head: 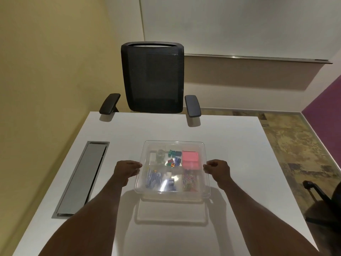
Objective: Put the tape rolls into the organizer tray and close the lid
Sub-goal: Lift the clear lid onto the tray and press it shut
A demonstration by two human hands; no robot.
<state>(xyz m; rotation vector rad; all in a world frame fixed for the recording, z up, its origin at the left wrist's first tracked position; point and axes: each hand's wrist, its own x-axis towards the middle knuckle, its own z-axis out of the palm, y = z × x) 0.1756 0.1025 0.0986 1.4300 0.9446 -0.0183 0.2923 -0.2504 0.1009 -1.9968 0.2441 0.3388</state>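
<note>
A clear plastic lid [173, 145] is held over the organizer tray [171, 198] on the white desk [230, 145]. My left hand [125, 169] pinches the lid's left edge and my right hand [217, 169] pinches its right edge. Through the lid I see compartments with a clear tape roll [160, 155], coloured binder clips [174, 158], a pink sticky-note pad [190, 159], blue clips [154, 179] and coloured paper clips [189, 182]. Whether the lid sits fully on the tray I cannot tell.
A grey cable-tray flap [81, 178] is set into the desk at the left. A black mesh office chair [153, 78] stands at the far edge. Another dark chair's arm [317, 191] shows at the right. Yellow wall runs along the left.
</note>
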